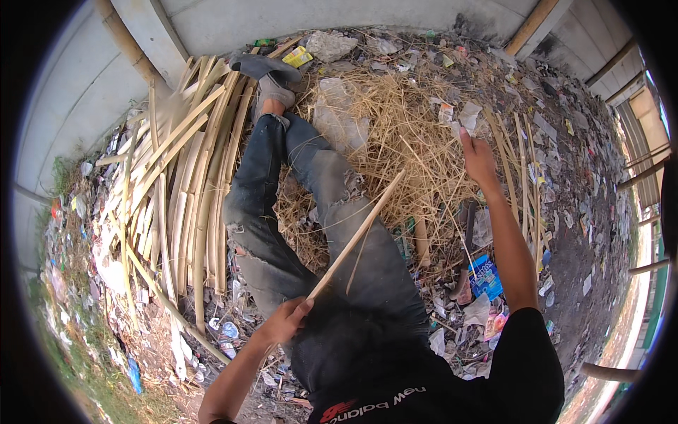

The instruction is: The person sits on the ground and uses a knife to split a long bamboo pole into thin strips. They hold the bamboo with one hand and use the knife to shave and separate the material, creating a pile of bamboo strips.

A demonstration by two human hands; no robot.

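My left hand (282,321) is closed round the lower end of a split bamboo strip (360,230). The strip slants up and to the right across my thigh, its far end free, and a thin sliver (358,258) hangs beside it. Raised to the right, apart from the strip, my right hand (480,161) is closed on what looks like a small knife (459,128); only a short, narrow dark part shows past the fingers. Below and beyond the hands lies a heap of bamboo shavings (409,134).
A stack of split bamboo strips (191,191) lies left of my outstretched legs (268,212). More long strips (524,169) lie right of my right hand. Litter with a blue packet (486,277) covers the ground. A pale panel wall (339,15) with bamboo poles stands behind.
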